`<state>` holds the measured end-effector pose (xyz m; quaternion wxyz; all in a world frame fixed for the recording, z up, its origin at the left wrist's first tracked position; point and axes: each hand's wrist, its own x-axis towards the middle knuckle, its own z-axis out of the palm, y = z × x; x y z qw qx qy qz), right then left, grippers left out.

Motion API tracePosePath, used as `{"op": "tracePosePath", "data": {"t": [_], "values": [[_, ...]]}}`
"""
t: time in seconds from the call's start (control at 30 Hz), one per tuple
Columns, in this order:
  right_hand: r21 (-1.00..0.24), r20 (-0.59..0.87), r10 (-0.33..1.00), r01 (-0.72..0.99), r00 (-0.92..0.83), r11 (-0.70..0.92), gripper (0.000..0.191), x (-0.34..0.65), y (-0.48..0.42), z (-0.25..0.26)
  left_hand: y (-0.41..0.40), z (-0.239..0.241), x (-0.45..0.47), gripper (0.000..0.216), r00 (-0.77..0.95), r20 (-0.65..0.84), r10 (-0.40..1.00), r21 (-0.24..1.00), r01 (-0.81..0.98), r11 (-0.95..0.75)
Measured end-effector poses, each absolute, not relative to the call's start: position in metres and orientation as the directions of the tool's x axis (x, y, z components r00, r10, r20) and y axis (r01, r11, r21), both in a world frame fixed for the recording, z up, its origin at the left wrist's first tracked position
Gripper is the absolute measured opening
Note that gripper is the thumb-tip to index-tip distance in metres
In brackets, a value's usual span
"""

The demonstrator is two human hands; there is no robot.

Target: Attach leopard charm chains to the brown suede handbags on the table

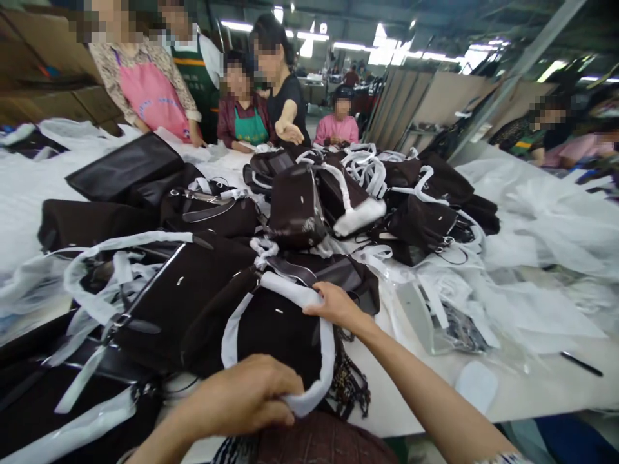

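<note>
A dark brown handbag point(275, 328) lies right in front of me, a small pale tag on its face. White wrapping covers its handle point(231, 335), which loops down over the bag. My left hand point(251, 394) is closed round the lower end of that loop, nearest my body. Up at the bag's top edge, my right hand point(338, 306) pinches a white-wrapped length point(289, 290) between thumb and fingers. A beaded or patterned fringe point(352, 383) hangs at the bag's right side. Another dark handbag point(164, 303) with a wrapped handle touches it on the left.
Several more dark bags point(294, 200) are heaped across the table point(387, 399). Clear plastic and white wrapping point(532, 309) spread on the right, near a black pen point(581, 364). Across the table stand several people, one with an arm point(289, 122) held out over the bags.
</note>
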<state>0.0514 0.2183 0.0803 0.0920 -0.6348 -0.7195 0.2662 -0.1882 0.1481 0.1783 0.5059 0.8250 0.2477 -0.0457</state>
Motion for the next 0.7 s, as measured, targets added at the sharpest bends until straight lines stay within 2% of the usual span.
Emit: {"op": "tracePosePath", "data": {"t": [0.1, 0.17, 0.23, 0.33, 0.43, 0.47, 0.53, 0.63, 0.7], "values": [[-0.425, -0.194, 0.956, 0.897, -0.221, 0.121, 0.057, 0.037, 0.220, 0.078, 0.115, 0.142, -0.186, 0.005, 0.808, -0.470, 0.355, 0.660, 0.589, -0.465], [-0.393, -0.175, 0.955, 0.906, -0.240, 0.155, 0.049, 0.033, 0.211, 0.081, 0.103, 0.132, -0.188, 0.022, 0.778, -0.477, 0.408, 0.640, 0.626, -0.446], [-0.376, -0.116, 0.951, 0.899, -0.286, 0.225, 0.047, 0.032, 0.197, 0.084, 0.103, 0.135, -0.187, 0.035, 0.784, -0.391, 0.483, 0.718, 0.588, -0.373], [-0.357, 0.091, 0.900, 0.830, -0.426, 0.429, 0.043, 0.032, 0.172, 0.079, 0.121, 0.150, -0.173, 0.027, 0.736, -0.150, 0.660, 0.824, 0.462, -0.329], [-0.379, 0.310, 0.809, 0.716, -0.499, 0.587, 0.026, 0.033, 0.148, 0.059, 0.151, 0.149, -0.143, 0.024, 0.619, 0.055, 0.783, 0.799, 0.444, -0.407], [-0.396, 0.361, 0.791, 0.686, -0.494, 0.610, 0.024, 0.034, 0.141, 0.052, 0.160, 0.142, -0.132, 0.024, 0.602, 0.057, 0.796, 0.775, 0.476, -0.415], [-0.431, 0.412, 0.782, 0.656, -0.468, 0.620, 0.029, 0.037, 0.123, 0.042, 0.174, 0.123, -0.112, 0.020, 0.593, -0.040, 0.804, 0.721, 0.574, -0.387], [-0.482, 0.383, 0.808, 0.649, -0.449, 0.589, 0.041, 0.049, 0.090, 0.038, 0.184, 0.093, -0.092, 0.025, 0.554, -0.206, 0.807, 0.611, 0.717, -0.336], [-0.536, 0.361, 0.842, 0.650, -0.400, 0.538, 0.045, 0.062, 0.065, 0.034, 0.185, 0.081, -0.085, 0.025, 0.507, -0.252, 0.824, 0.510, 0.793, -0.332]]}}
